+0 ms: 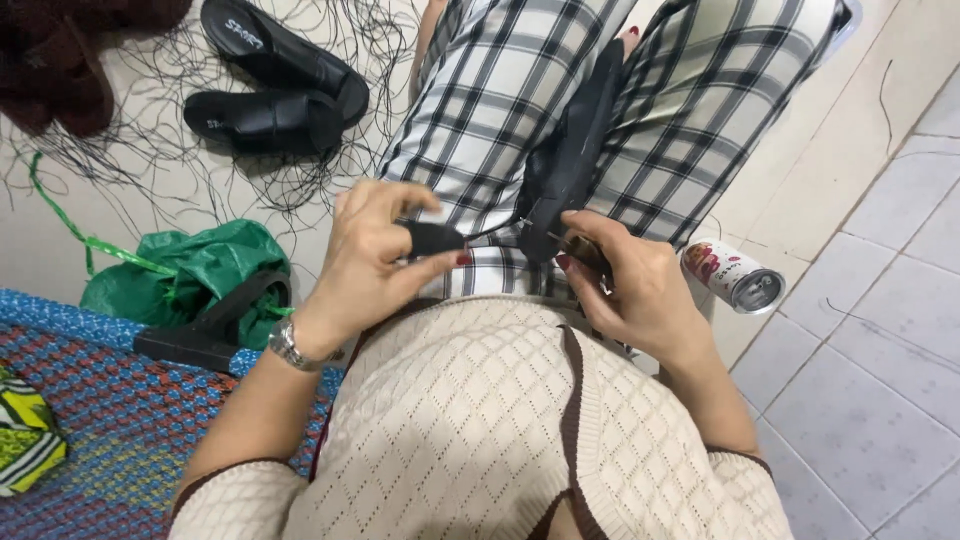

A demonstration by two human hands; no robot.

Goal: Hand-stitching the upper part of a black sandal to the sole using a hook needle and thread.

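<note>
The left hand had its fingers pinched together on a small black piece, thumb beneath and fingertips above. The right hand had its fingers closed around the lower end of a long black strip, which lay up across the lap over the checked trousers. A thin black thread ran between piece and strip. A can lay beside the right wrist on the tiled floor; a green bag and black sandals sat off to the left.
</note>
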